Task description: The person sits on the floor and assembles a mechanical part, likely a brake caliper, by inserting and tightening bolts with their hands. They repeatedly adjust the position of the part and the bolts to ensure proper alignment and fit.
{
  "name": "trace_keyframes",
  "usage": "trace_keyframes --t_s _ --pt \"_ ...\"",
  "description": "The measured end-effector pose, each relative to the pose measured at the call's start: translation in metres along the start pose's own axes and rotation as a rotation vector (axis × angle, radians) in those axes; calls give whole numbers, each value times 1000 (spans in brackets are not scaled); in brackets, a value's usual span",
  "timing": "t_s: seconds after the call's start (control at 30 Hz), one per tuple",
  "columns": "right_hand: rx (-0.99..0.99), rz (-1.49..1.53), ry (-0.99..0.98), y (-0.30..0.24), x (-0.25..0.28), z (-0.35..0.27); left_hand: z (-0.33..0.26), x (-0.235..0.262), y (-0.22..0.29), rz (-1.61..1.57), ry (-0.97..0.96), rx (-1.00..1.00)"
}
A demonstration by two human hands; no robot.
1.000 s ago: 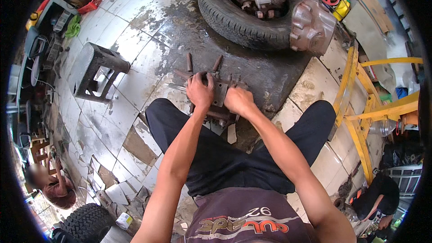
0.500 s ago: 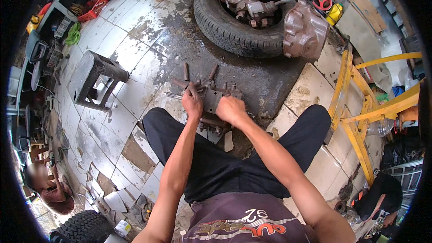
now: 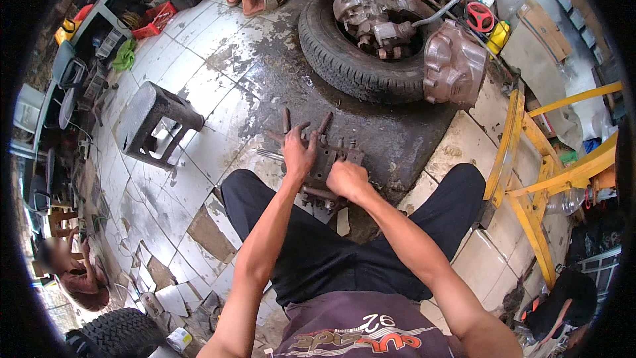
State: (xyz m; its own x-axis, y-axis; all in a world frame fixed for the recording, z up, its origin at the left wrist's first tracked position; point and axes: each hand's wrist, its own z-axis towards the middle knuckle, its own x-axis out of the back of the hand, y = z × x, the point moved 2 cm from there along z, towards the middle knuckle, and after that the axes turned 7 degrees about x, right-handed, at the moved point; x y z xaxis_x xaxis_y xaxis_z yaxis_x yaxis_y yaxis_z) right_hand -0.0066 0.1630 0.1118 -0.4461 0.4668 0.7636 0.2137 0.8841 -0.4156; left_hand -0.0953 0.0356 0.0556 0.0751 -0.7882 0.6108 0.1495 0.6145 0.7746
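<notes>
While both hands sit on it, the metal part [image 3: 324, 159] lies on the oily dark floor patch [image 3: 397, 139] just ahead of the knees, dead centre between the 2 legs. Left hand [image 3: 298, 152] is spread flat, fingers apart, pressing on the part's left side among the upright studs [image 3: 286, 119]. Right hand [image 3: 348, 179] is curled into a fist on the near right edge; can't tell whether it grips something. Long axis of the part: unclear, hands cover most of it. Both hands equally near, both touching. Part looks like cast steel, grimy, blocky, with 3 or so rod-like studs sticking up. Beyond it, well apart: a rubber tyre [image 3: 331, 59] with a greasy gearbox [image 3: 371, 16] lying in it, and a plastic stool [image 3: 156, 119] to the left.
</notes>
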Motion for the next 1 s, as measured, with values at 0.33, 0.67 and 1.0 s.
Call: trace_keyframes --t_s 0.33,0.67,1.0 --pt "-34 95 57 22 14 16 -21 -17 15 414 -76 -69" --pt "10 59 6 8 14 10 -18 -16 13 407 -61 -52" --pt "68 14 7 -4 2 -9 -22 -14 10 359 36 -63"
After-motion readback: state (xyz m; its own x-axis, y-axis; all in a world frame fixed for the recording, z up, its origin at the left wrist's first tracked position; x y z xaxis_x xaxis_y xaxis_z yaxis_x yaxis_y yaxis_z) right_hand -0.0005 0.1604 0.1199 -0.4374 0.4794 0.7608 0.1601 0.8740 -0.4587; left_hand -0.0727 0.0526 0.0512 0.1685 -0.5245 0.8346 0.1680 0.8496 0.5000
